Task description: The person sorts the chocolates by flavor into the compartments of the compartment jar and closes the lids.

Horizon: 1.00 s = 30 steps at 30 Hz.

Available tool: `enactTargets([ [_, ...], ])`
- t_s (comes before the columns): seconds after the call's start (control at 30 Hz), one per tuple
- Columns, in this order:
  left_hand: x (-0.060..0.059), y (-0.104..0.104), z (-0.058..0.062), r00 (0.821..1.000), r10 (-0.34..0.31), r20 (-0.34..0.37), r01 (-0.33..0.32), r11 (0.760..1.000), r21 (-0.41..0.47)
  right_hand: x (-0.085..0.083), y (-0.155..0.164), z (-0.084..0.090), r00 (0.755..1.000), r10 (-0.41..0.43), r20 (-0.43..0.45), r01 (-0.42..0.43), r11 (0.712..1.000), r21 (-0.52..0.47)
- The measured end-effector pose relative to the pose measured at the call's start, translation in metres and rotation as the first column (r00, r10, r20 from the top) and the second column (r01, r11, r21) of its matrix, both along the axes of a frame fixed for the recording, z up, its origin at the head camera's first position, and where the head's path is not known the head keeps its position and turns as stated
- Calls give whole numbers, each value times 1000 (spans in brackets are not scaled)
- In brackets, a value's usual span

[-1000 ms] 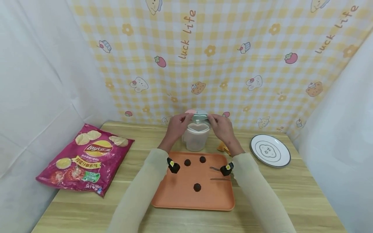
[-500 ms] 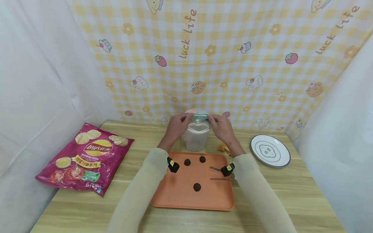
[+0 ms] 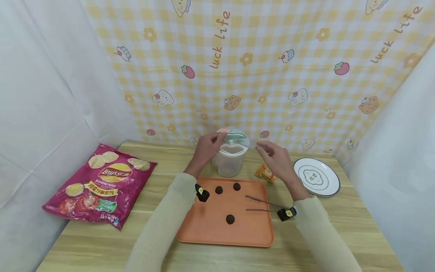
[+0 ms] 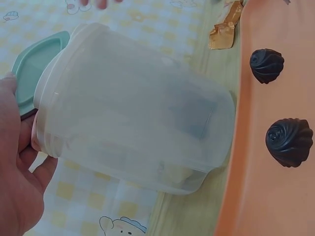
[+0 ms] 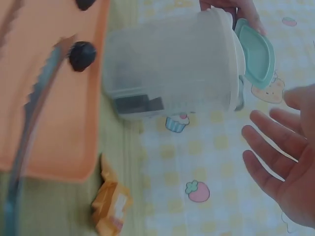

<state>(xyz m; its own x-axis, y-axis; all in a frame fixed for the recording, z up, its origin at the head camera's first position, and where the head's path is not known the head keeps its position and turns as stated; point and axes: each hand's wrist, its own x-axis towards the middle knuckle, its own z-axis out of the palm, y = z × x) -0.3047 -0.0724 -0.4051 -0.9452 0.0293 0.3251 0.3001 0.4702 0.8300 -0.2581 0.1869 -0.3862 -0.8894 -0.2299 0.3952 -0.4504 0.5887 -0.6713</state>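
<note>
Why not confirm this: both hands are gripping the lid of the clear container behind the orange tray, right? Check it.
Not quite. Only the left hand holds the lid of the clear container behind the orange tray. The right hand hangs open beside it, touching nothing, as the head and right wrist views show.

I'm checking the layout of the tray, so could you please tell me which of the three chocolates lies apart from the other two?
The chocolate nearest the person, mid-tray. The other two chocolates sit side by side at the far edge of the tray, near the jar.
</note>
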Motion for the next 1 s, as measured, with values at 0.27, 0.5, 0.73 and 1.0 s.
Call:
enactTargets([
  [0.27, -2, -2, 0, 1000, -1, 18, 1, 1000, -6, 32, 18, -19, 994, 107, 25, -109, 988, 105],
  [0.5, -3, 0, -2, 1000, 2, 18, -2, 1000, -10, 61, 39, -38, 990, 98, 103, -117, 973, 199],
  [0.73, -1, 0, -1, 1000, 7, 18, -7, 1000, -3, 80, 56, -56, 989, 143, 43, -149, 947, 283],
  [1.0, -2, 0, -2, 1000, 9, 19, -8, 1000, -6, 95, 75, -66, 975, 156, 159, -197, 937, 287],
])
